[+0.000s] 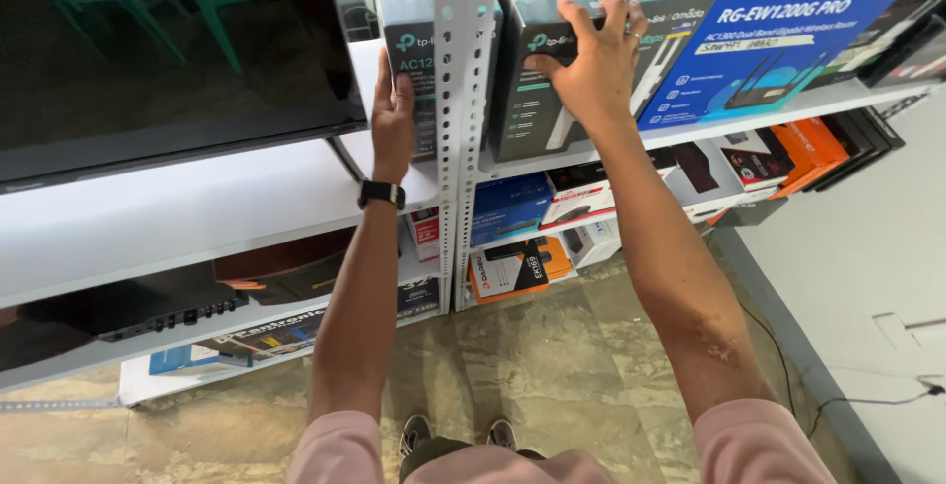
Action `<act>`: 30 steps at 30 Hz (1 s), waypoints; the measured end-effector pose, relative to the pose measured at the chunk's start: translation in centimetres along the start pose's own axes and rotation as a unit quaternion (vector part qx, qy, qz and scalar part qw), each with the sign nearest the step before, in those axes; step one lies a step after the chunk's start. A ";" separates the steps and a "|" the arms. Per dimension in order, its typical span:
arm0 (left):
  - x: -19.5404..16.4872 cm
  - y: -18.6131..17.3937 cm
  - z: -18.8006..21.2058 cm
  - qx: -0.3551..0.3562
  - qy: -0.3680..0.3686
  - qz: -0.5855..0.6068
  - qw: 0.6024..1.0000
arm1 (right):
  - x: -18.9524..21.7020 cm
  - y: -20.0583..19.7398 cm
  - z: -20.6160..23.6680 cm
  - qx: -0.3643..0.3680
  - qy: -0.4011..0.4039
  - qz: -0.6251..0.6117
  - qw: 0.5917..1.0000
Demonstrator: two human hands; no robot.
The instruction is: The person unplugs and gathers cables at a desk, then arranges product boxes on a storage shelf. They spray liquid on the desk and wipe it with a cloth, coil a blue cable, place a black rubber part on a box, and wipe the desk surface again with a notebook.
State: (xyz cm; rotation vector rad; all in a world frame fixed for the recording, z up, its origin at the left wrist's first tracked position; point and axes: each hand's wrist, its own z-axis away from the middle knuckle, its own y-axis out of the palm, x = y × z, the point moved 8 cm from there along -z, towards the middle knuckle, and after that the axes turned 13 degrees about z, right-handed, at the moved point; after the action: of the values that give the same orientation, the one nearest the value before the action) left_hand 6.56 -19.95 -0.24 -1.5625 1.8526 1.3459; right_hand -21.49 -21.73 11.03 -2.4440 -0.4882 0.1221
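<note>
My left hand (392,114), with a black watch (380,192) on its wrist, lies along the left side of a dark upright box (422,70) on the white shelf (197,218), thumb and fingers gripping its edge. My right hand (591,60) grips the top front of a second dark box (527,100) on the neighbouring shelf. A perforated white upright post (461,149) stands between the two boxes and hides part of each.
A large black screen (168,50) fills the upper left. A big blue box (788,31) lies right of my right hand. Lower shelves hold red, orange (507,269) and blue boxes and a black device (148,311). My shoes (458,435) stand on a stone floor.
</note>
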 end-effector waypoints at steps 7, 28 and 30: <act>0.7 1.4 -0.4 0.007 -0.068 -0.016 0.998 | -0.8 1.1 -0.8 0.022 -0.003 0.022 1.000; -9.3 4.7 12.2 -0.023 0.090 -0.208 0.974 | 10.3 -8.6 5.9 0.010 -0.150 -0.282 0.948; -10.8 3.0 14.0 -0.065 0.059 -0.185 0.979 | 13.3 -9.4 6.6 0.018 -0.176 -0.327 0.928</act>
State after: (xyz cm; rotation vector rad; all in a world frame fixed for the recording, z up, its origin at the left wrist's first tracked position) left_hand 3.26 -2.53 2.65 -1.9739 1.4598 1.2425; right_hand -13.42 -6.14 11.88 -2.0974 -1.4125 0.2827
